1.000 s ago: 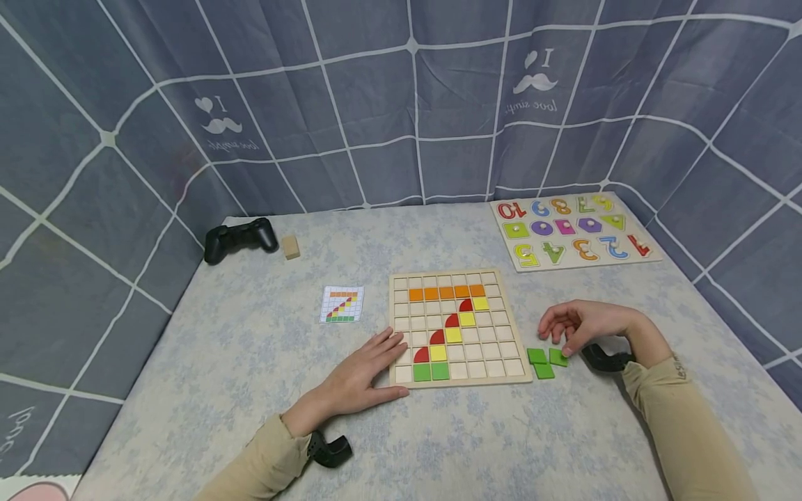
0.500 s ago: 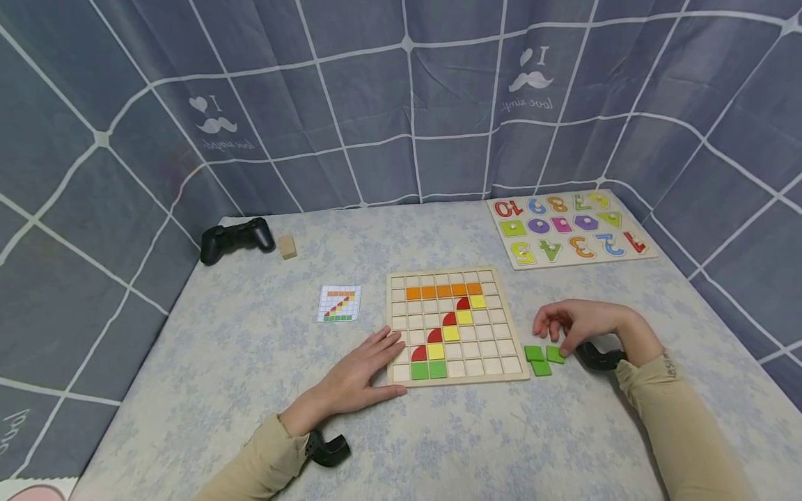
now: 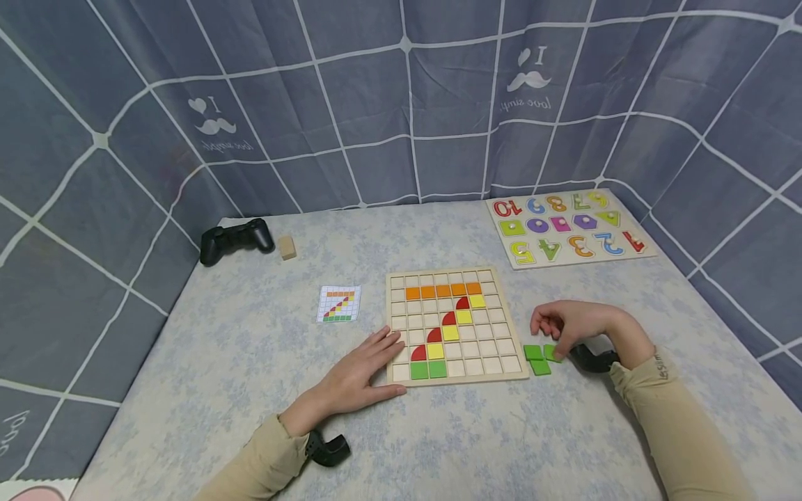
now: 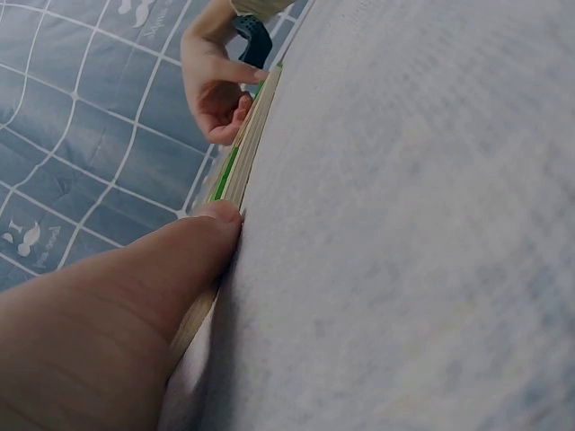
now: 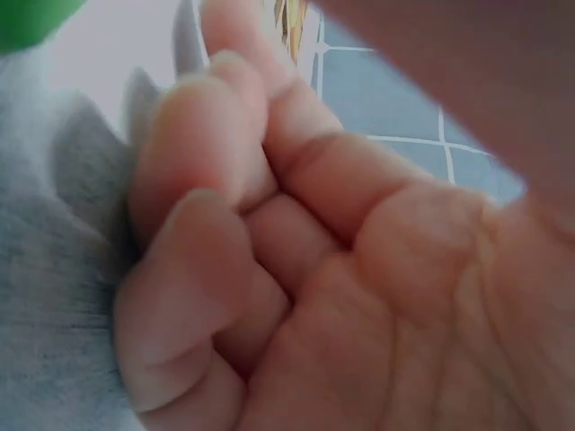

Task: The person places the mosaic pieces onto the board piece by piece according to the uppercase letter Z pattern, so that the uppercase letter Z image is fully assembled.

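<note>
My left hand (image 3: 363, 372) lies with spread fingers over the left edge of a wooden grid board (image 3: 482, 376), thumb at its front corner. Orange squares (image 3: 443, 290), yellow squares (image 3: 450, 333), red quarter-circles (image 3: 434, 335) and two green squares (image 3: 436, 369) sit in its cells. Right of the board, my right hand (image 3: 579, 325) bends low over loose green square tiles (image 3: 540, 367). Its thumb touches the rightmost green tile (image 3: 551, 352), while the other fingers curl loosely, apart from the thumb in the left wrist view. Up close, the right wrist view shows those curled fingers (image 5: 193, 278) near the cloth.
A pattern card (image 3: 339, 304) lies left of the board. Farther back are a black game controller (image 3: 237, 240) and a small wooden block (image 3: 287, 247). A number-and-shape puzzle board (image 3: 571, 229) rests at the back right, with a grid-patterned curtain (image 3: 351, 104) around the table.
My right hand has shifted slightly left, and the green tile at its thumb has slid a little toward the other loose tiles. The left hand stays on the board.
</note>
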Available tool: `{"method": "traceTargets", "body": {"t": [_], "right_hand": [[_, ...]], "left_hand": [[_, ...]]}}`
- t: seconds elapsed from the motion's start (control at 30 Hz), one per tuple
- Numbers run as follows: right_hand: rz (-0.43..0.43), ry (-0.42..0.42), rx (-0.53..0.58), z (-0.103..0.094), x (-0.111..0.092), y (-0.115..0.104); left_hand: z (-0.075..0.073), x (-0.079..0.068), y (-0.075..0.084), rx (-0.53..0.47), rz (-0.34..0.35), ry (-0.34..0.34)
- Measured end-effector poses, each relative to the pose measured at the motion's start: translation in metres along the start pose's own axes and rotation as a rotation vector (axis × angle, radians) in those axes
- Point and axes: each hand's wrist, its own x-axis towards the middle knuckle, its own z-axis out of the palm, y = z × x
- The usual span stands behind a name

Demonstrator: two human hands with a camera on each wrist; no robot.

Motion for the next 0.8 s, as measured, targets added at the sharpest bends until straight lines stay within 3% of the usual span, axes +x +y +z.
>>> {"method": "traceTargets", "body": {"t": [0.4,0.8], "right_hand": [[-0.003,0.219,-0.120,0.002,0.005,0.006],[0.042,0.301,-0.229,0.009,0.012,-0.006]], "left_hand": [[0.001,0.000,0.002,-0.010,-0.018,-0.008],[0.001,0.000,0.001,-0.003,-0.010,-0.001]]}}
